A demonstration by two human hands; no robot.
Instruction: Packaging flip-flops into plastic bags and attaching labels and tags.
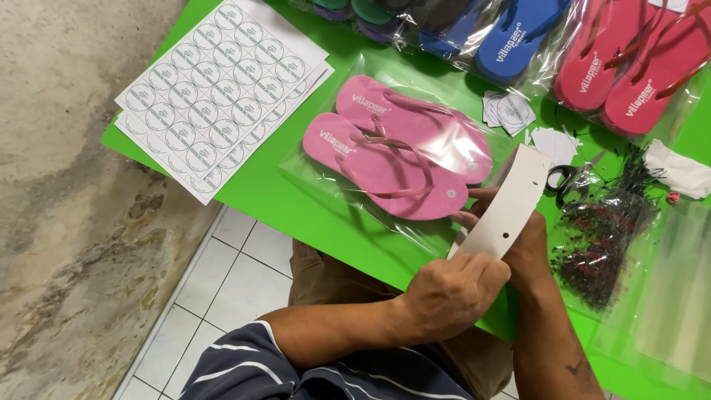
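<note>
My left hand (452, 292) grips the near end of a white cardboard strip (511, 200) with small punched holes. My right hand (522, 248) is behind the strip and holds it from the other side; its fingertips show at the strip's left edge, touching a clear plastic bag. In that bag lies a pair of pink flip-flops (400, 148), flat on the green table (259, 192), just left of the strip.
Sheets of round stickers (222, 89) lie at the table's left end. Bagged blue flip-flops (518, 33) and red flip-flops (629, 67) are at the far edge. Cut round stickers (511, 111), scissors (563, 178) and a bag of black fasteners (600, 237) sit to the right.
</note>
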